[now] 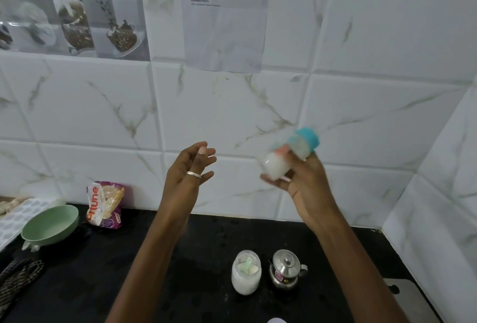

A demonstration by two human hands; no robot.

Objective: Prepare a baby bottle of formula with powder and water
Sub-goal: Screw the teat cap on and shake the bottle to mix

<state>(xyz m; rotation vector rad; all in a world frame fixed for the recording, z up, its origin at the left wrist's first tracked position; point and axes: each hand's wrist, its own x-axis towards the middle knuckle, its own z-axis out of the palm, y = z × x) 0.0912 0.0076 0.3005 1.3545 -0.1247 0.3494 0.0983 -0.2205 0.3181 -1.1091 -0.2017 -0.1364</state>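
Curling round the baby bottle [276, 168], the fingers [274, 180] of your right hand [308, 188] grip it at mid-body. It is held up well above the table [196, 245], in front of the wall tiles [232, 116]. The bottle is motion-blurred and its fine detail is unreadable. Its long axis is tilted: the teal cap end points up and right, the rounded base down and left, toward your left hand [187, 170]. The body is translucent plastic, milky white inside, with a pinkish band just below the cap.

Your left hand's fingers [206, 153] are loosely spread and slightly bent, holding nothing, well apart from the bottle. There is a thin silver ring [193, 174] on one finger.

The table is black and glossy, speckled with droplets. Below your right forearm stands a round glass jar [246, 276] of white powder, with a pale green scoop inside. Just beside it, to its right, is a small shiny steel kettle [286, 269] with a knobbed lid. At far left are a matte pale green bowl [50, 224] and a crinkled printed packet [105, 204] leaning at the wall. The tiles are white with grey marble veins, and a printed paper sheet [227, 18] is stuck on them.
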